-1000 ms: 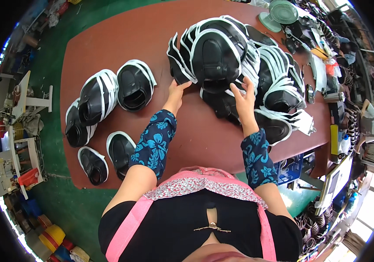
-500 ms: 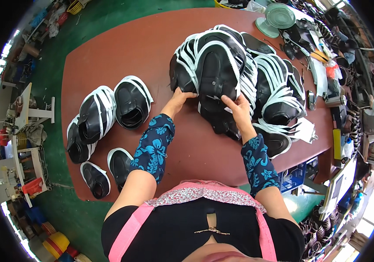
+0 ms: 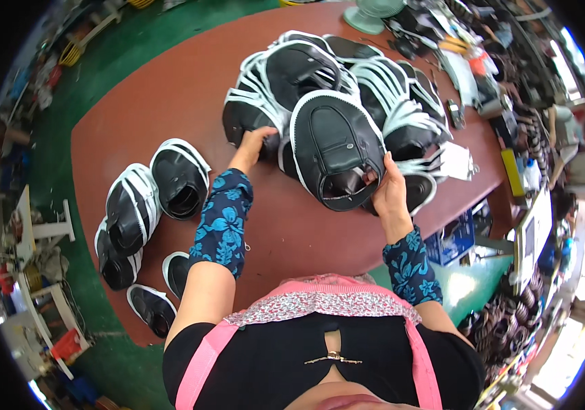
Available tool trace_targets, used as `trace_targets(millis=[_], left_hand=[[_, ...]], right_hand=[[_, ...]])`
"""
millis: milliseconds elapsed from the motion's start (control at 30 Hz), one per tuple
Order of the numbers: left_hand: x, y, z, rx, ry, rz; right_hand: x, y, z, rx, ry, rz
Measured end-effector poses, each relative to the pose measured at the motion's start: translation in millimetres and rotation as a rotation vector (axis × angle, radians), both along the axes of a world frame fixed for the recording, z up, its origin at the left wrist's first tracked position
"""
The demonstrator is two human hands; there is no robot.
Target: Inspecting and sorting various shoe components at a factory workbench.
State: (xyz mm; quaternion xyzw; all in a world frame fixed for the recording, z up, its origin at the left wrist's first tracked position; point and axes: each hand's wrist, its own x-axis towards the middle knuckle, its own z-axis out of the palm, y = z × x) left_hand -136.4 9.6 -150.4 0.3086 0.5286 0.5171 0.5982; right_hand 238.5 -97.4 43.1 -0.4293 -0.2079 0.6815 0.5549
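Observation:
A black shoe upper [image 3: 335, 130] with a white rim is raised in front of the pile, its opening toward me. My right hand [image 3: 391, 194] grips it at the lower right edge, some fingers inside the opening. My left hand [image 3: 254, 145] is closed at the near edge of another black shoe upper [image 3: 246, 113] on the pile's left side; its thumb lies on top and the other fingers are partly hidden. Behind the raised piece, more white-edged uppers [image 3: 299, 68] lie stacked and overlapping. Part of that pile is hidden by the raised upper.
Several shoe uppers [image 3: 128, 208] stand in a row on the left of the reddish-brown table [image 3: 169, 96], two more nearer me. At the far right are a green fan [image 3: 368, 19], papers and tools. A blue crate [image 3: 451, 240] sits below the right edge.
My right hand has lifted an upper off the pile and brought it nearer. My left hand has let go of that piece and shifted to the upper at the pile's left. The view has shifted.

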Motion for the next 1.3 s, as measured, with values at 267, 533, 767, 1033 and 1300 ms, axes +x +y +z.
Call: trace_targets(millis=[267,533,767,1033,1300], left_hand=[[-24.8,-105.7,128.6,0.120,-0.110,0.169],[92.7,-333.9,107.9,-0.187,1.100,-0.342],[112.9,-354.9,16.4,-0.067,1.336,-0.672],[148.1,-279.5,219.2,0.118,0.700,-0.177],[175.7,-258.8,150.6,0.234,0.117,0.294]], right_hand=[[-10.8,11.6,24.9,-0.088,0.003,-0.122],[-13.4,13.9,-26.0,-0.135,0.252,0.033],[-52.9,-1.1,-19.0,-0.063,0.259,0.119],[-31.3,-50.9,-26.4,0.172,0.167,0.233],[-51.8,-115.0,-37.0,0.363,-0.271,0.499]])
